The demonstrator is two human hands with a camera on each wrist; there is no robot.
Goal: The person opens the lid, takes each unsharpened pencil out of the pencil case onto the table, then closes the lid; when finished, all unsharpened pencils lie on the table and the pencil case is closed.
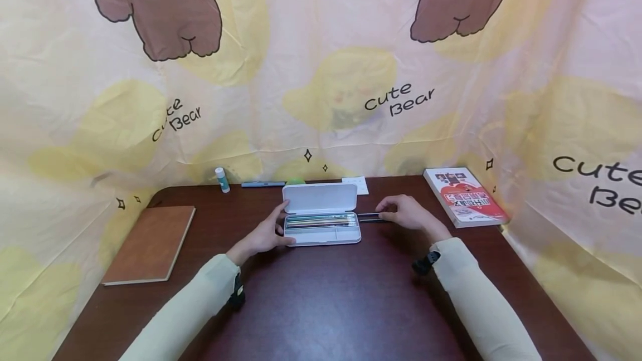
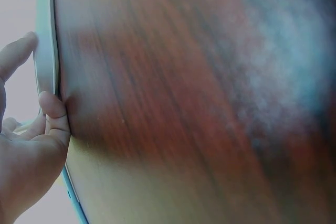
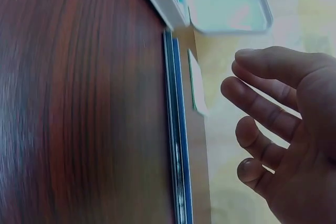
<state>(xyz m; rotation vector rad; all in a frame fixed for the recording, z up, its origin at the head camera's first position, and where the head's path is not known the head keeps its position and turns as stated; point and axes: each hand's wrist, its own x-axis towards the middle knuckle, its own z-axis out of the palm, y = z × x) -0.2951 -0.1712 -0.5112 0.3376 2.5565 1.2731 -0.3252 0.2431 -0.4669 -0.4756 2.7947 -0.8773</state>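
Note:
A white pencil case [image 1: 322,237] lies with its lid [image 1: 320,198] raised and several pencils [image 1: 321,220] in its rear compartment. My left hand [image 1: 264,235] holds the case's left end, thumb at the front corner and a finger up by the lid. In the left wrist view, my left hand [image 2: 39,148] has fingertips right at the case's edge [image 2: 46,40]. Dark and blue pencils [image 3: 178,129] lie side by side on the table, right of the case. Over them is my right hand [image 1: 405,213]. Its fingers [image 3: 262,103] are spread, slightly bent, apart from the pencils.
Toward the back stand a glue stick [image 1: 222,180], a blue pen [image 1: 263,184] and a white paper [image 1: 357,185], with a green round thing [image 1: 296,181] behind the lid. A brown notebook [image 1: 150,244] lies left, a red-and-white book [image 1: 466,196] right. Printed cloth [image 1: 321,71] surrounds the table.

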